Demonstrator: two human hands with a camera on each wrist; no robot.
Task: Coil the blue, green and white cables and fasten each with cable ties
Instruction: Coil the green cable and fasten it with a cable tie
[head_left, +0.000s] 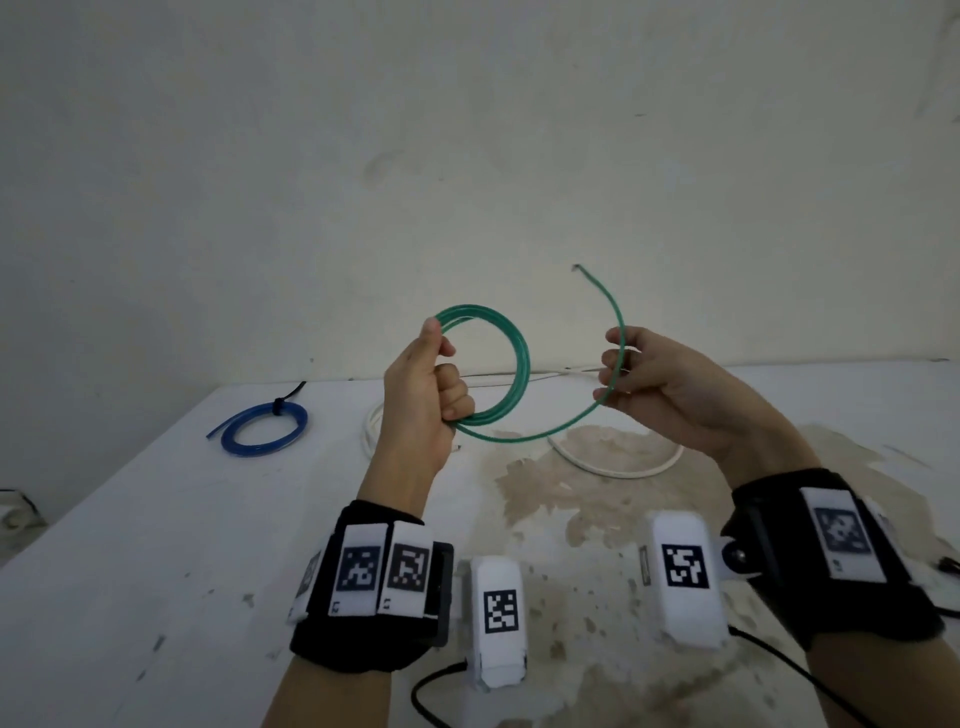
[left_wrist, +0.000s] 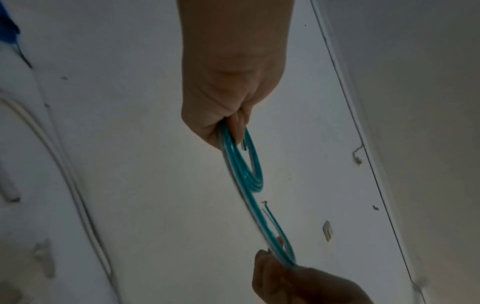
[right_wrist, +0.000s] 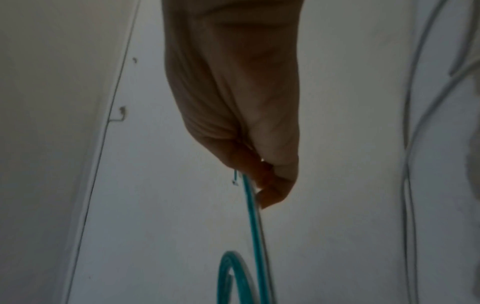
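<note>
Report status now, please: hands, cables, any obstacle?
Left hand grips green coil. Right hand pinches its loose tail. Blue coil tied; white cable uncoiled. No obstacle.

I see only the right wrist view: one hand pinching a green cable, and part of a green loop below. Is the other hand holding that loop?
Observer: Yes. In the head view the left hand grips the coiled loops of the green cable, lifted above the table.
Operator: How much of the green cable is not yet coiled?
Observer: One open arc runs from the coil to your right hand, and the free end curves up past it.
Operator: Is the blue cable done?
Observer: The blue cable lies coiled on the table at the left, with a dark tie around it.
Operator: And the white one?
Observer: The white cable lies loose on the table, with no tie visible.
</note>
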